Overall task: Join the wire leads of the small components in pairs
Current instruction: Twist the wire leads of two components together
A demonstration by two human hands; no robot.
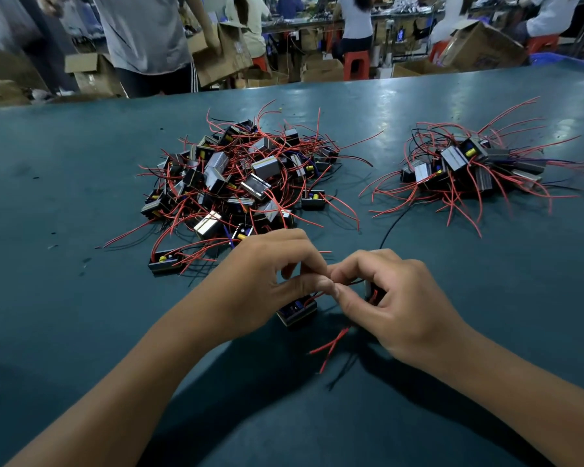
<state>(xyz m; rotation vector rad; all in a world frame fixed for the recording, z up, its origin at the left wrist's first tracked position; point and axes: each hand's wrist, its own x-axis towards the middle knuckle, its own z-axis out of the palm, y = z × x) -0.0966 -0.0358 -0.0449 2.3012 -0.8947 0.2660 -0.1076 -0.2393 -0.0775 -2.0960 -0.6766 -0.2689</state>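
Hands at 6 o'clock: left hand (270, 264) and right hand (395, 298) pinching wire leads (334, 284) thumb to thumb above small component (297, 311); loose pile (240, 176) at 12 o'clock, second pile (472, 166) at 2 o'clock.

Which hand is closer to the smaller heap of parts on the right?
Right. The right hand lies below the smaller heap; the left hand sits further left, under the big pile.

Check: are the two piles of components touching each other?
Apart. The head view shows bare green table between the big pile and the smaller pile; only loose wire ends reach toward the gap.
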